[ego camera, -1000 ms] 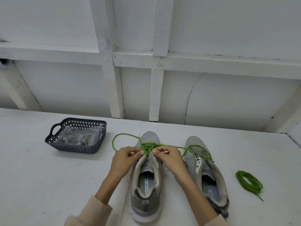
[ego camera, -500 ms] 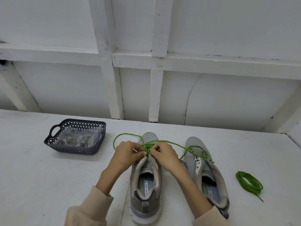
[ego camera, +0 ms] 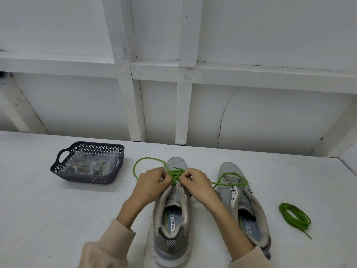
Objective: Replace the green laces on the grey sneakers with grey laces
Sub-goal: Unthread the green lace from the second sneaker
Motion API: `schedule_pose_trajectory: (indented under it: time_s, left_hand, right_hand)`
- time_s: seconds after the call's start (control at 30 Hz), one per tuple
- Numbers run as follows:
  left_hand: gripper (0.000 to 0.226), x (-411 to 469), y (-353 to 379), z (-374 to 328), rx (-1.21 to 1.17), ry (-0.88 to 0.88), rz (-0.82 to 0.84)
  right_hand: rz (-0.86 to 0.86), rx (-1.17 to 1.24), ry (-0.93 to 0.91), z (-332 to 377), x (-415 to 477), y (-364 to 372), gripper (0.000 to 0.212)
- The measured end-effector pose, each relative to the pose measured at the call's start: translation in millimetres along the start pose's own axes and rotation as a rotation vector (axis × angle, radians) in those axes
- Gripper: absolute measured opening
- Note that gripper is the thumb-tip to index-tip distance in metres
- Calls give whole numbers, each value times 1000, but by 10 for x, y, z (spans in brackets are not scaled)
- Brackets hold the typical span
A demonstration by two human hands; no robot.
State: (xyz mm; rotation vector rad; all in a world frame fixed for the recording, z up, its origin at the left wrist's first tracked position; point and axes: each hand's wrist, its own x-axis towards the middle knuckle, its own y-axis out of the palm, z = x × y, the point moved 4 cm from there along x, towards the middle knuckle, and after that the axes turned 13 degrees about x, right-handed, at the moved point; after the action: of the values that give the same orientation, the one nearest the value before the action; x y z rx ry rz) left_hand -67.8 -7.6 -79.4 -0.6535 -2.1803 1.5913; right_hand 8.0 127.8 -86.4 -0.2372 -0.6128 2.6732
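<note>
Two grey sneakers stand side by side on the white table, toes away from me: the left sneaker [ego camera: 172, 225] and the right sneaker [ego camera: 245, 209]. A green lace [ego camera: 174, 174] is still threaded near the toe of the left sneaker. My left hand [ego camera: 151, 183] and my right hand [ego camera: 197, 183] both pinch this lace over the lower eyelets. One end loops out to the left, the other trails across the toe of the right sneaker, which has bare eyelets. A second green lace [ego camera: 294, 216] lies coiled on the table to the right.
A dark perforated basket [ego camera: 58, 169] with clear plastic bags inside stands at the left of the table. A white panelled wall [ego camera: 181, 105] with wooden battens rises right behind the table's far edge.
Both hands have moved slightly up toward the toe of the left sneaker and closer together. The lace strand over the right sneaker has sagged lower.
</note>
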Motion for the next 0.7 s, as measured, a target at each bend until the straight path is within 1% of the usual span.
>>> schedule_pose_trajectory:
  time_s: [0.07, 0.17, 0.23, 0.3, 0.37, 0.5, 0.6, 0.67, 0.7]
  left_hand:
    - [17, -18, 21, -1, -30, -4, -13]
    - [16, -70, 34, 84, -210, -12, -11]
    - [17, -119, 38, 125, -296, -9, 5]
    - [16, -136, 50, 119, -276, 8, 18]
    - [17, -127, 44, 102, -220, -16, 2]
    - [18, -128, 30, 56, -162, -58, -41]
    - [15, -147, 63, 93, -278, -62, -48]
    - [14, -157, 78, 132, -336, -48, -25]
    - [14, -155, 79, 145, -319, -41, -15]
  right_hand:
    - [2, 12, 3, -22, 0, 0, 13]
    - [11, 164, 10, -40, -35, -50, 19]
    - [29, 173, 12, -28, -63, -59, 20]
    - [26, 118, -2, -11, -67, -43, 15]
    - [20, 70, 4, 13, -52, -31, 13]
    - [-2, 111, 34, -13, -21, -35, 15]
    - [-17, 225, 31, -49, -28, -64, 17]
    - [-1, 202, 19, -49, -50, -68, 20]
    - [0, 176, 14, -48, -57, -65, 22]
